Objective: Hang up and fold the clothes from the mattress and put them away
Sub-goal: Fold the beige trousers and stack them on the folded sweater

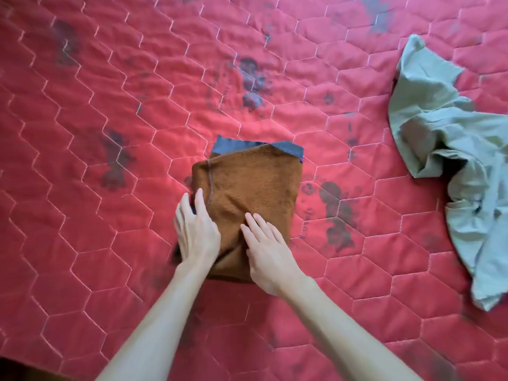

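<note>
The left hand (196, 232) lies flat with straight fingers on the left edge of the brown cloth (247, 188), fingertips partly over its side. The right hand (268, 248) presses flat, fingers straight, on the cloth's near middle. The cloth is folded into a rectangle on the red mattress (110, 133), a dark blue layer (288, 149) showing at its far edge. A crumpled green garment (445, 149) lies well apart at right.

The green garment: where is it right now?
In the head view the green garment lies crumpled on the red mattress at the far right, apart from the folded brown garment.
</note>
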`<action>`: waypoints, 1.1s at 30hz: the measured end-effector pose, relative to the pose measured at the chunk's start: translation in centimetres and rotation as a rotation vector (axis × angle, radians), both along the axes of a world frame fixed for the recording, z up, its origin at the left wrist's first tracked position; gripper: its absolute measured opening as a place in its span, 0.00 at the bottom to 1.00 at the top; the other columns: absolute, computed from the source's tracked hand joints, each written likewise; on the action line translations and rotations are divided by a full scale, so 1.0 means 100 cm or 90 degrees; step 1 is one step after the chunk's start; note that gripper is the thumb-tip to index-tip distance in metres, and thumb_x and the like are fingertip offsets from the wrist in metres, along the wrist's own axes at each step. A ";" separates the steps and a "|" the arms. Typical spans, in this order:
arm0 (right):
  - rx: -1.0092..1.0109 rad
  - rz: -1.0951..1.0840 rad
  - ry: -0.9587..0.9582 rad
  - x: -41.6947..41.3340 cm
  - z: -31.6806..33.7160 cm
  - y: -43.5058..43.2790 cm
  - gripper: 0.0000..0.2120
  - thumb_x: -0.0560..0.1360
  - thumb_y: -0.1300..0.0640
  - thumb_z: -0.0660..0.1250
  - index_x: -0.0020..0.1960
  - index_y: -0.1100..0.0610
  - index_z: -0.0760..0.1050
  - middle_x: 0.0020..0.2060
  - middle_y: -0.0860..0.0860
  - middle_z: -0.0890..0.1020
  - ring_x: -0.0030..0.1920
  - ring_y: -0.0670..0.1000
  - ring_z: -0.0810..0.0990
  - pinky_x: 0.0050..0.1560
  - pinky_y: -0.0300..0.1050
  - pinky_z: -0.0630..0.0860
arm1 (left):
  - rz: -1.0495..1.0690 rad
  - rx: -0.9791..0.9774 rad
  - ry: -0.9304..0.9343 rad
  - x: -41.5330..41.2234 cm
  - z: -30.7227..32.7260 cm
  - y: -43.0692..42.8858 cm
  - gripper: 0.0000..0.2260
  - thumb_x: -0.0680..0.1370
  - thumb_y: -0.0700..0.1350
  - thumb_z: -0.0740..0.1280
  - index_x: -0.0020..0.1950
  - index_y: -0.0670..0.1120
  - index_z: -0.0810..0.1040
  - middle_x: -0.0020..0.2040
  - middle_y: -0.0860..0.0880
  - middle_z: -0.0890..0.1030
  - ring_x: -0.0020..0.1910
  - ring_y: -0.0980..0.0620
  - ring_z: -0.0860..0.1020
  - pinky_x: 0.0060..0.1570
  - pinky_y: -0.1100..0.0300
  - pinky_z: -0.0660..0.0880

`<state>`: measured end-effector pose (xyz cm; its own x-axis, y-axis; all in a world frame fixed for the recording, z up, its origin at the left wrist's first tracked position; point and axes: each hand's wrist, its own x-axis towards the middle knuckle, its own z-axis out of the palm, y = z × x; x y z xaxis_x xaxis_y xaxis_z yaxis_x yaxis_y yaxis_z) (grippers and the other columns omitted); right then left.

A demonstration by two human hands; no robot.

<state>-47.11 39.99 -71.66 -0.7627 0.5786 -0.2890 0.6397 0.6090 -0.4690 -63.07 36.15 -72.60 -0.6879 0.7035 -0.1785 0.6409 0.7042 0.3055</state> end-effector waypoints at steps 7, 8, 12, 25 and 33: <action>-0.032 -0.179 -0.049 0.129 0.005 0.061 0.28 0.75 0.62 0.58 0.75 0.62 0.63 0.76 0.59 0.62 0.77 0.60 0.60 0.76 0.54 0.58 | -0.224 0.080 -0.028 0.117 0.015 0.068 0.24 0.73 0.34 0.67 0.70 0.40 0.74 0.70 0.36 0.72 0.71 0.37 0.69 0.71 0.43 0.67; -0.028 -0.209 -0.059 0.155 0.005 0.070 0.28 0.74 0.63 0.61 0.74 0.63 0.64 0.75 0.61 0.63 0.76 0.61 0.61 0.76 0.55 0.59 | -0.245 0.080 -0.055 0.139 0.014 0.075 0.24 0.73 0.34 0.66 0.70 0.40 0.74 0.69 0.37 0.73 0.70 0.38 0.70 0.71 0.44 0.68; -0.014 -0.347 -0.137 0.268 0.010 0.103 0.28 0.72 0.62 0.65 0.71 0.64 0.68 0.71 0.66 0.67 0.73 0.64 0.65 0.72 0.58 0.65 | -0.308 0.059 -0.158 0.226 0.009 0.092 0.23 0.74 0.34 0.65 0.69 0.40 0.74 0.65 0.40 0.76 0.66 0.40 0.73 0.67 0.48 0.71; -0.420 -1.026 0.028 0.481 -0.032 0.143 0.30 0.62 0.46 0.74 0.55 0.64 0.70 0.50 0.63 0.84 0.43 0.56 0.82 0.51 0.55 0.80 | -0.519 -0.099 -0.345 0.449 -0.024 0.133 0.24 0.77 0.50 0.67 0.73 0.47 0.68 0.64 0.47 0.75 0.65 0.46 0.73 0.63 0.50 0.71; -0.520 -0.954 0.396 0.490 0.019 0.133 0.10 0.71 0.66 0.72 0.48 0.58 0.74 0.37 0.53 0.83 0.30 0.49 0.80 0.37 0.47 0.78 | -0.368 -0.035 -0.277 0.520 -0.001 0.133 0.46 0.70 0.61 0.72 0.80 0.49 0.52 0.70 0.42 0.66 0.69 0.43 0.67 0.68 0.48 0.70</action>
